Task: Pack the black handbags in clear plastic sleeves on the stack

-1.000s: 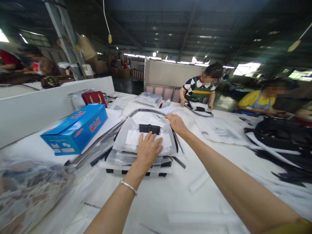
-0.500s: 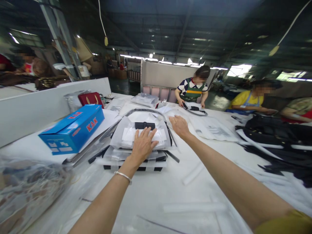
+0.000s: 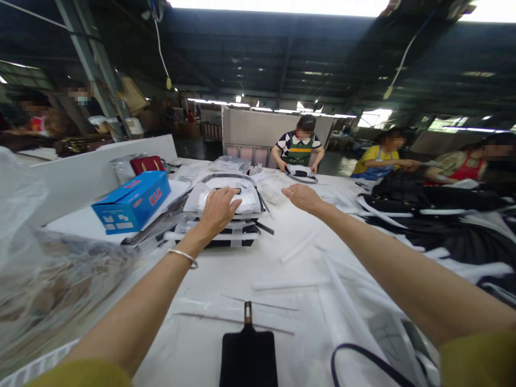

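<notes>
A handbag (image 3: 245, 204) with white wrapping over its front and a wrapped handle arching behind lies on top of a small stack of black bags (image 3: 245, 242). My left hand (image 3: 220, 207) is at the top handbag, palm down with fingers stretched out; whether it touches the wrapping is hard to tell. To the right of the stack, my right hand (image 3: 300, 196) hovers over the white table with its fingers curled in. What those fingers hold, if anything, is hidden. Crumpled clear plastic (image 3: 270, 189) lies between the hands.
A blue box (image 3: 135, 201) stands left of the stack, with a plastic-covered heap (image 3: 88, 263) nearer. White strips (image 3: 290, 282) and a black flat piece with a metal loop (image 3: 249, 355) lie in front. Black bags (image 3: 435, 209) pile up at right. A co-worker (image 3: 298, 145) works opposite.
The view has tilted up and moved back, bringing the black flat piece into sight. My left hand no longer lies spread flat across the handbag's front; my right hand stays curled.
</notes>
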### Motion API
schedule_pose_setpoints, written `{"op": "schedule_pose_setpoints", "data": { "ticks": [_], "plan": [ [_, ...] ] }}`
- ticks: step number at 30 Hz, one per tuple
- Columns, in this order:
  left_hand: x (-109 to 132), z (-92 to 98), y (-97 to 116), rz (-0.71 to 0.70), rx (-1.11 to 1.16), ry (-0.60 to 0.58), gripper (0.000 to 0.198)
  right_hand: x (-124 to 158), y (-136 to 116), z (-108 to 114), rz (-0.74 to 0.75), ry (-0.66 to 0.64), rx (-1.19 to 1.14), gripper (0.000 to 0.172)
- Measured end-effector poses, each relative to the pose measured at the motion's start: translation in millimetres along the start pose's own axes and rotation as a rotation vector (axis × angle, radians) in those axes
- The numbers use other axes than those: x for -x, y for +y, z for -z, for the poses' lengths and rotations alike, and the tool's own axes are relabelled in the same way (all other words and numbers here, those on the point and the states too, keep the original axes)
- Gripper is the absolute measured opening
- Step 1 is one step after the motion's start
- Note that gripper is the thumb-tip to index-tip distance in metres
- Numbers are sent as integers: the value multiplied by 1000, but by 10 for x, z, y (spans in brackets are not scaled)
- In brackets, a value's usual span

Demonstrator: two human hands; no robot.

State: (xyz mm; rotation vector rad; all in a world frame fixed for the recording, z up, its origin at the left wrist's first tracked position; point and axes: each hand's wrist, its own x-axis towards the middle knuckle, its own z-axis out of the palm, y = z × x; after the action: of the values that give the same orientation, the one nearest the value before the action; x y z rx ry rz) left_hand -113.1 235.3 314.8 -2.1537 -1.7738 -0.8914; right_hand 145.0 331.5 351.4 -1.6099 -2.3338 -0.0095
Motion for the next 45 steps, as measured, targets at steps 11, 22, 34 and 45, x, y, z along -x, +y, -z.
{"op": "schedule_pose_setpoints", "data": {
  "ticks": [11,22,34,45],
  "plan": [
    [1401,783,651,-61,189,-483,35,1861,-224,691,-7,-104,-153,29],
    [3842,563,884,626,449,-417,77,4465,-592,-654,-370,-192,-832,51],
    [4996,341,1037,308,853,61,91,5357,-522,-997,-194,43,-1244,56],
    [4937,684,1173,231,794,11,73,5828,-356,-1057,-218,-4,-1171,49]
  ]
}}
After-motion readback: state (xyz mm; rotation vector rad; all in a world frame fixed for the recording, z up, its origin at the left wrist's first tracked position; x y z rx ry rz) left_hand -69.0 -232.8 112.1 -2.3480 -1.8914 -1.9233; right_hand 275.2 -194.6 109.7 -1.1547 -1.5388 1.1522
